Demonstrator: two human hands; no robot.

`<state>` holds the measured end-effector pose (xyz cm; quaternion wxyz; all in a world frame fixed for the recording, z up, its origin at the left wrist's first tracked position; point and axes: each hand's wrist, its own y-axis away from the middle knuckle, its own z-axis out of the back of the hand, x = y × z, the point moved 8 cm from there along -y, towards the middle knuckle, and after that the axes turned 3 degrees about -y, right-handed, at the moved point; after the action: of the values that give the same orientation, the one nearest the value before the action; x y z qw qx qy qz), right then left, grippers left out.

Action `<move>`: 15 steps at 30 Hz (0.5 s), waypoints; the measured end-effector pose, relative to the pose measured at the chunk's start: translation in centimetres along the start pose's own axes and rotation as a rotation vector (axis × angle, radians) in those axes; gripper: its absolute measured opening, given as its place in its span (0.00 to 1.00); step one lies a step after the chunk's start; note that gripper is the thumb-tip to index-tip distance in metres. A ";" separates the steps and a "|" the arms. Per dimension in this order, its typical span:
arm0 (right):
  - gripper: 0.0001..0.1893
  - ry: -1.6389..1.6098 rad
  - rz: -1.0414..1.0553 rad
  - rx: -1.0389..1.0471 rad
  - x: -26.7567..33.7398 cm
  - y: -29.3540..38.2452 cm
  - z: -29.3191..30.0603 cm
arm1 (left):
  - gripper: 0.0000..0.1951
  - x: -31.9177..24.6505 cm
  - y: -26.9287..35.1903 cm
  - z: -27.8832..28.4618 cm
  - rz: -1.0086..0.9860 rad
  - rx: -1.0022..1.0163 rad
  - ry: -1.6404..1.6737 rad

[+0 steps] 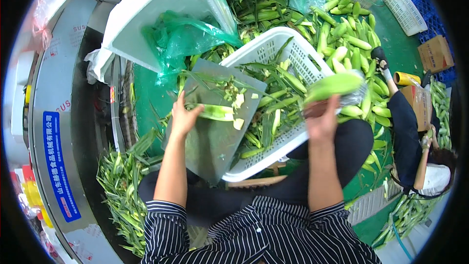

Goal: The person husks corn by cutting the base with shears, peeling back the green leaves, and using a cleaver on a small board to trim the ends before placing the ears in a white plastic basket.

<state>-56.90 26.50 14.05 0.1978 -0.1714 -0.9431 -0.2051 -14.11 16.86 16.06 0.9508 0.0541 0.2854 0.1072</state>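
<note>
My left hand (185,115) grips a pale green piece of corn husk (218,112) over a grey-green cutting board (205,150). Cut stalk bits (239,101) and leaf strips lie on the board, which rests across the left side of a white plastic crate (253,171). To the right, above the crate's edge, my right hand (322,123) holds a green ear of corn in its husk (335,86). A brown thing (316,109), perhaps a knife handle, is also in that hand; motion blur hides its shape. Husks and leaves (271,117) fill the crate.
Husked-in corn ears (351,40) are heaped beyond the crate. A foam box (154,18) with green plastic film (183,36) stands at upper left, beside a steel machine (66,91). Leaves (124,190) pile at my left. Another person (410,135) sits at right.
</note>
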 end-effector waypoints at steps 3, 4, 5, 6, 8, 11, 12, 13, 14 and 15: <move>0.11 -0.035 0.122 -0.160 2.9 -2.8 0.2 | 0.15 1.0 -10.5 0.4 -0.129 -0.051 0.223; 0.10 0.028 0.143 -0.171 2.9 -2.5 1.8 | 0.13 0.4 -14.0 -0.4 -0.083 -0.029 0.042; 0.10 0.091 0.171 -0.184 2.8 -1.5 3.8 | 0.12 -0.4 -17.8 -1.6 -0.043 -0.005 -0.137; 0.09 0.114 0.124 -0.248 1.6 -0.2 3.3 | 0.13 0.6 -21.8 -3.2 -0.156 0.083 -0.223; 0.09 0.120 0.017 -0.297 0.0 1.5 1.6 | 0.17 5.2 -29.0 -9.3 -0.128 0.461 -0.378; 0.09 -0.007 -0.179 -0.376 -0.8 1.3 1.7 | 0.22 11.3 -36.2 -16.6 -0.457 0.519 -0.891; 0.08 0.017 -0.103 -0.450 -0.6 0.9 1.1 | 0.22 12.5 -37.8 -19.5 -0.464 0.559 -0.895; 0.08 0.057 -0.021 -0.514 -0.4 0.4 0.2 | 0.23 12.1 -38.7 -21.6 -0.743 0.395 -1.088; 0.07 0.166 -0.021 -0.494 -0.4 -0.4 -0.4 | 0.24 12.3 -38.8 -23.3 -1.024 0.207 -1.258; 0.06 0.257 -0.054 -0.456 -0.8 -1.2 -0.6 | 0.26 14.7 -38.6 -22.4 -1.352 0.006 -1.331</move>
<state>-56.48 24.94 13.82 0.2666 -0.1587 -0.8439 -0.4377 -7.90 -16.30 -16.68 0.7788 -0.0703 -0.3443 -0.5196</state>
